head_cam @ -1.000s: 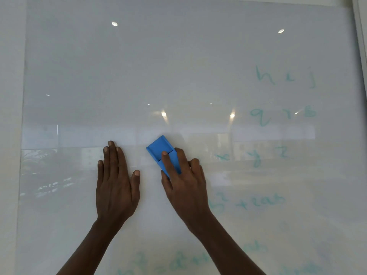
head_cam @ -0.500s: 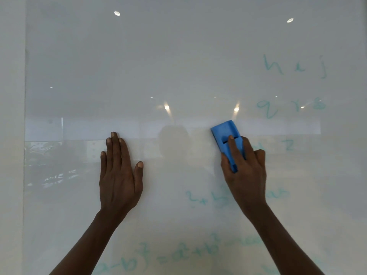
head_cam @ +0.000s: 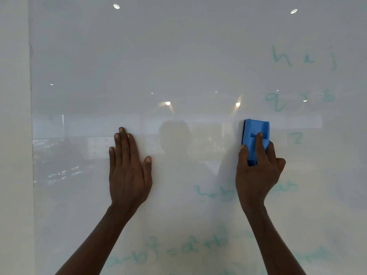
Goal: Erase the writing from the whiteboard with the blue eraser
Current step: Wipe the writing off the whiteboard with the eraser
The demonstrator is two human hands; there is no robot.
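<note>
Right of centre in the frame, the eraser [head_cam: 256,138] sits flat against the whiteboard [head_cam: 178,56], standing roughly upright, with its upper half showing above the right hand [head_cam: 257,171] that grips it: the forefinger lies along its back, the thumb is curled against its left edge and the other fingers wrap its right side. Left of centre, the left hand [head_cam: 129,169] is pressed flat on the board, fingers straight and close together, thumb held a little apart, holding nothing. Judging by how the board lies now, the job is perhaps half done. The upper left and the whole middle band between the two hands look wiped bare. Writing [head_cam: 301,58] remains in faint teal at the upper right, a row reading roughly "h i j", then a second row below it, and a lone "z" just to the right of the eraser. More is left lower down: a smeared line of symbols at wrist level, partly behind the right hand, and a longer formula across the bottom of the frame between and beyond the forearms. The "z" seems the nearest mark to take.
</note>
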